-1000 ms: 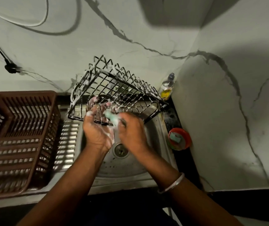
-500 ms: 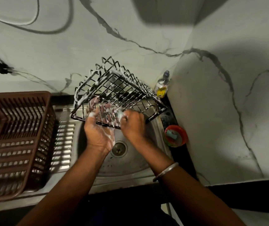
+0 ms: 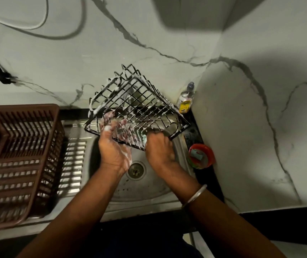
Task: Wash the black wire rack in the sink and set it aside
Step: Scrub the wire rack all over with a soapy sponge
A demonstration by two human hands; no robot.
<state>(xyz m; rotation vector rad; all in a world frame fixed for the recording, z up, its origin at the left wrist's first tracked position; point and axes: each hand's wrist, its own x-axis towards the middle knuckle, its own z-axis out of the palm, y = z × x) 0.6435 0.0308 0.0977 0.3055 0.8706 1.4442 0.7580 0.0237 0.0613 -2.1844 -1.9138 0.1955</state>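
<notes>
I see the black wire rack point(image 3: 137, 108) held tilted above the sink point(image 3: 145, 191) at the centre of the frame, its wires streaked with white foam. My left hand point(image 3: 113, 151) sits at the rack's lower left edge. Its soapy fingers point(image 3: 109, 118) are curled up behind the grid, gripping the wires. My right hand point(image 3: 158, 149) is just right of it at the rack's lower edge, closed round a green scrubber point(image 3: 143, 135) that is pressed against the wires. The drain point(image 3: 136, 170) lies below and between the two hands. A brown slatted basket point(image 3: 18, 155) stands at the left of the frame. A soap bottle point(image 3: 186, 98) stands just beside the rack's right corner, and a red bowl point(image 3: 202, 155) sits on the bench right of my right hand.
</notes>
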